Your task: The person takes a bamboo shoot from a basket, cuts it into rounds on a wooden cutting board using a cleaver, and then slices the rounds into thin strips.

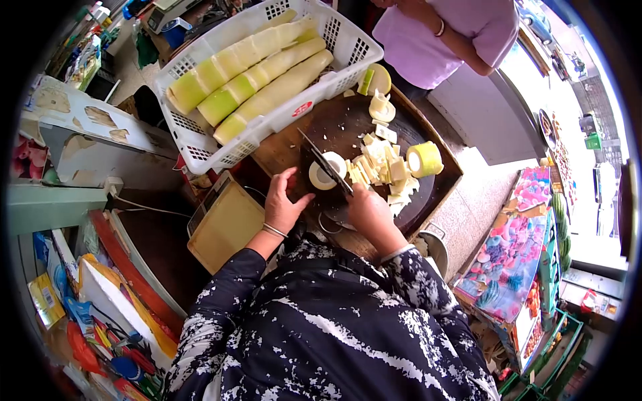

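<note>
My right hand [369,212] is closed around the handle of a dark cleaver [324,160], its blade standing over a white ring-shaped slice [322,175] on the round dark chopping board [334,127]. Left of the slice, my left hand [284,202] has its fingers apart and holds nothing. Cut pale pieces [376,160] lie heaped right of the blade. Beside the heap rests a short yellow-green chunk [424,160]. More cut rounds [381,107] sit at the board's far edge.
A white plastic basket [267,125] with several long pale-green stalks [234,63] stands beyond the board. A tray-like scale [227,227] is at my left, a metal pot [436,248] at my right. A person in a lilac shirt [448,33] stands across from me.
</note>
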The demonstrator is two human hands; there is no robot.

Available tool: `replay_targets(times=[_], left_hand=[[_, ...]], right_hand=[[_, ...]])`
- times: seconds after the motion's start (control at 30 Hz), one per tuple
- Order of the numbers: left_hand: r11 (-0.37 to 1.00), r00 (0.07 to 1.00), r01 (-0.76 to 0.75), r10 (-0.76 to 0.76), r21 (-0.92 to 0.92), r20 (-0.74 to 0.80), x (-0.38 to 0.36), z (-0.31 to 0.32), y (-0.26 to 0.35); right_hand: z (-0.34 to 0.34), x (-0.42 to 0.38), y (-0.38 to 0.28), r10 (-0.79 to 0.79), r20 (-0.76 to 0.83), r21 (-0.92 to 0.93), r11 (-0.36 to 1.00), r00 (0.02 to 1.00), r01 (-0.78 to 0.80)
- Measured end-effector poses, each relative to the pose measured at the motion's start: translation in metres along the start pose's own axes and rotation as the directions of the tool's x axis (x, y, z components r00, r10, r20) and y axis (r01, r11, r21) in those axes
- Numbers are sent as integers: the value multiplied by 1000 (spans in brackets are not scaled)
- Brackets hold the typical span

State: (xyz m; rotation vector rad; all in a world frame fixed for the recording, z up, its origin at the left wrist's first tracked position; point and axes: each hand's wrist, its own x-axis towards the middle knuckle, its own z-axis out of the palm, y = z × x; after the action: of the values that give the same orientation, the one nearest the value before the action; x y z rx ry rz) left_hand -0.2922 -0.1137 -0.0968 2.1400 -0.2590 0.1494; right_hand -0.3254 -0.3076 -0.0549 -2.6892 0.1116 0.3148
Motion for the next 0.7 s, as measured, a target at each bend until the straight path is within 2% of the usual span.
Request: replay_targets(times=[0.07, 0.1, 0.17, 0.2, 0.27, 0.33, 0.4, 0.43, 0.47, 0.53, 0.57, 0.6, 0.67, 0.7], left_hand=[[990, 989, -140, 140, 1, 47, 10, -1, 8], [990, 989, -139, 139, -1, 48, 14, 2, 7], [971, 961, -226, 209, 78, 181, 21, 9, 3], [970, 959, -230, 213, 77, 186, 25, 11, 2], [943, 928, -332, 322, 25, 188, 33, 16, 0], [945, 916, -325, 320, -17, 241, 34, 14, 2], [967, 928, -251, 255, -47, 272, 31, 12, 8], [989, 938, -138, 149, -56, 312, 29, 10, 13], [989, 935, -137, 147, -54, 322, 28, 11, 16], [981, 873, 166, -195, 103, 448, 26, 15, 21], [982, 910, 190, -174, -5, 375, 20, 31, 0], [982, 906, 191, -175, -3, 385, 19, 31, 5], [963, 954, 103, -167, 250, 250, 20, 32, 16], [939, 958, 146, -213, 313, 193, 19, 32, 26]], right_hand=[[1, 0, 4, -3, -8, 15, 1000, 1000, 3], [1, -1, 4, -1, -7, 13, 1000, 1000, 1], [1, -5, -1, 46, -12, 14, 999, 999, -46], [0, -5, -2, 50, -14, 16, 999, 999, -50], [-2, -5, -1, 59, 2, 23, 998, 998, -59], [0, 0, 16, 81, -104, 189, 980, 991, -60], [2, 2, 28, 115, -203, 280, 958, 972, -55], [1, 0, 29, 156, -255, 368, 928, 954, -53], [-2, -4, 30, 165, -250, 375, 925, 954, -62], [-16, -12, 26, 156, -251, 407, 913, 955, -42], [-18, -16, 25, 154, -219, 404, 913, 964, -54], [-19, -20, 24, 164, -215, 408, 911, 963, -64], [-19, -28, 22, 100, -132, 407, 912, 986, -38], [-14, -31, 23, 79, -155, 418, 908, 985, -7]])
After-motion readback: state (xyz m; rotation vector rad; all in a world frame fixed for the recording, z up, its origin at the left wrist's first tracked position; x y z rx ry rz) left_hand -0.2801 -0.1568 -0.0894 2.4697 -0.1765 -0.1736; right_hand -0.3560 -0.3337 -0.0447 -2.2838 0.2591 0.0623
